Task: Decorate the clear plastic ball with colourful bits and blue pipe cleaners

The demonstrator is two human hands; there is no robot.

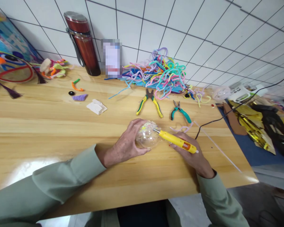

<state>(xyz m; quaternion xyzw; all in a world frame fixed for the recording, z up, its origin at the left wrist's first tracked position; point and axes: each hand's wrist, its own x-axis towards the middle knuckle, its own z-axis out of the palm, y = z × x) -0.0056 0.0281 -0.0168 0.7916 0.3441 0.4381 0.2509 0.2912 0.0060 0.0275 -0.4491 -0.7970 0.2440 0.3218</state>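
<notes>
My left hand is wrapped round the left side of a clear plastic ball, which has some pale and yellow bits at its top. In my right hand is a yellow hot glue gun, its metal nozzle reaching the upper right of the ball. Whether the tip touches the surface I cannot tell. The trigger is hidden by my fingers. Just beyond lie yellow-handled pliers and smaller teal-handled pliers, both with handles spread. A bent pink pipe cleaner rests close to the glue gun.
A heap of coloured pipe cleaners lies against the tiled wall, beside a blurred phone and a red thermos. Crumpled paper and a purple piece lie left. A black cord crosses the right side.
</notes>
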